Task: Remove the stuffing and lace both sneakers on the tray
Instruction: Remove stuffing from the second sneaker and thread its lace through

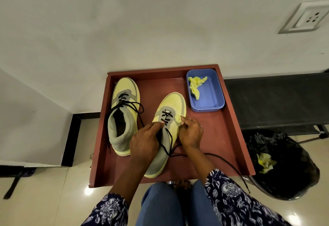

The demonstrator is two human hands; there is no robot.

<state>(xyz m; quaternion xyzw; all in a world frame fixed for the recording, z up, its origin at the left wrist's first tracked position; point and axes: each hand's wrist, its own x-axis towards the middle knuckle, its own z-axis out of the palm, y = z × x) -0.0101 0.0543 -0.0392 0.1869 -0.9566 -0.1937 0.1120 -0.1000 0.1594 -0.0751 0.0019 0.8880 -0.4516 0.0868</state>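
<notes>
2 sneakers stand on the tray (229, 127), toes toward its far edge. The left sneaker (124, 117) sits by the left edge, partly laced, lace ends loose. The right sneaker (169, 119) is mid-tray; the left hand (145, 141) grips its collar, forefinger on the lace (170, 142). The right hand (191, 131) pinches yellow stuffing (178, 118) beside the eyelets. More stuffing lies in the blue tub (211, 94) at the far right corner.
</notes>
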